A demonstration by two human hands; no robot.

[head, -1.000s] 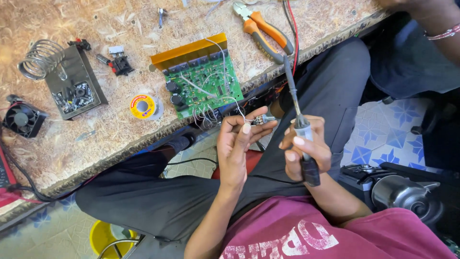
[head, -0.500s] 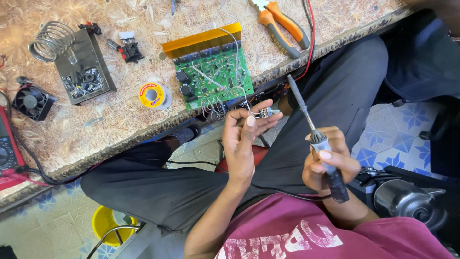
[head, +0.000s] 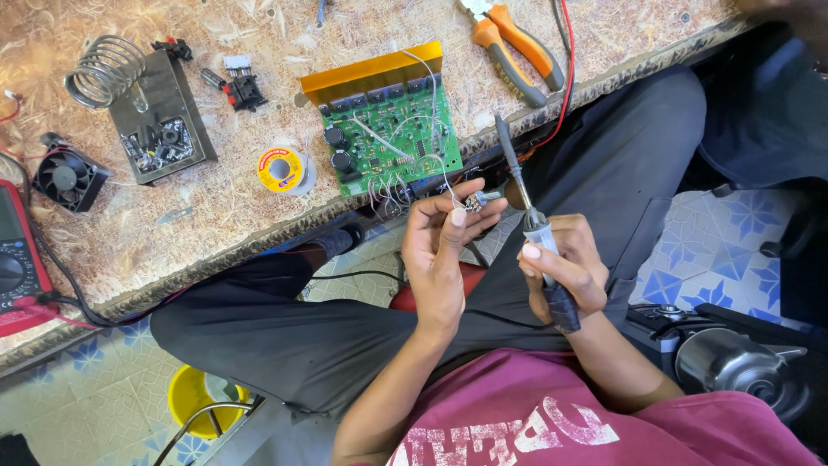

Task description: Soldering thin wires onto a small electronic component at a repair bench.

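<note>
A small metal component (head: 474,201) with thin white wires (head: 435,164) running from it sits pinched between the thumb and fingertips of the left hand (head: 442,246), held just off the near edge of the bench (head: 216,216), over the person's lap. The wires lead up to the green circuit board (head: 392,142), which lies close to the near edge with a yellow-orange strip along its far side.

The right hand (head: 565,267) is closed around the handle of a soldering iron (head: 528,216), gripping it like a pen; the iron's dark tip points up toward the bench edge, just right of the component and not visibly touching it.

Left of the board, a yellow spool of solder (head: 280,168) rests on the bench. Farther left stands a metal iron stand with a coiled spring (head: 142,108), its tray holding small parts. A small black fan (head: 69,177) sits near the left edge, and a red multimeter (head: 19,263) lies at the near left corner. Orange-handled pliers (head: 517,47) lie toward the far right, beside a red cable (head: 567,78) that drops over the edge. A black connector (head: 243,89) sits between stand and board.
</note>
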